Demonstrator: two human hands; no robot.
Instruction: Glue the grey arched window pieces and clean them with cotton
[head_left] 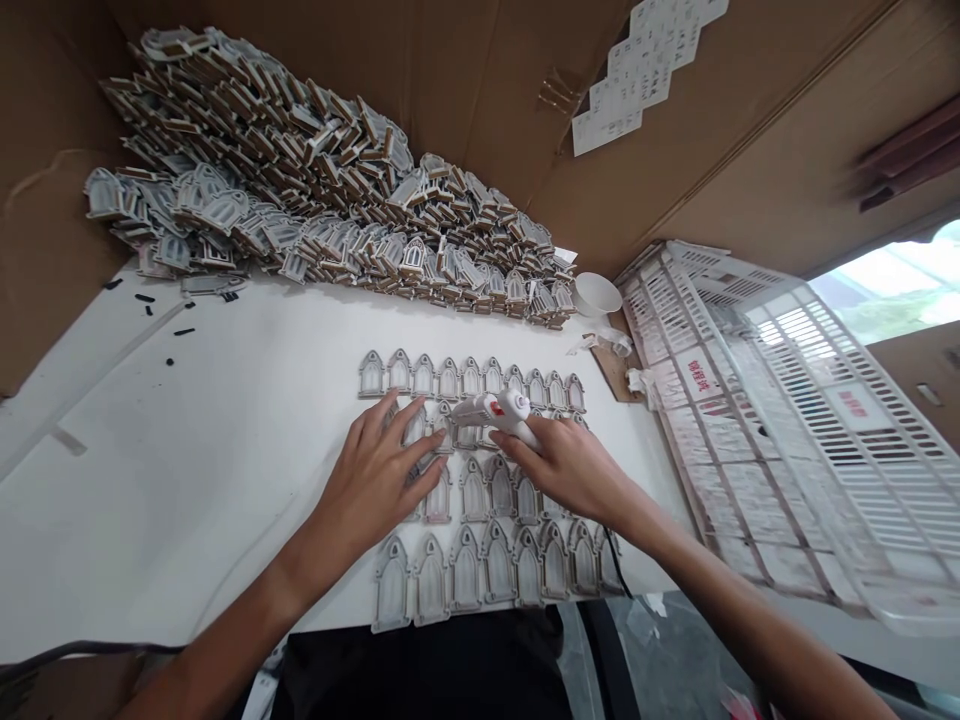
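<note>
Several small grey arch-shaped window pieces [465, 570] lie in rows on the white table [187, 470]. My left hand [382, 470] rests flat on the second row, fingers spread over the pieces. My right hand [570, 465] grips a white glue gun [499, 410], its nozzle pointing left just above the second row, close to my left fingertips. A black cord runs down from the gun past my right wrist.
A big heap of the same arch pieces [322, 190] is stacked at the back against cardboard walls. A white slatted plastic crate [787, 430] stands at the right. A small white cup [598, 293] sits behind the rows. Black scraps [161, 315] dot the left.
</note>
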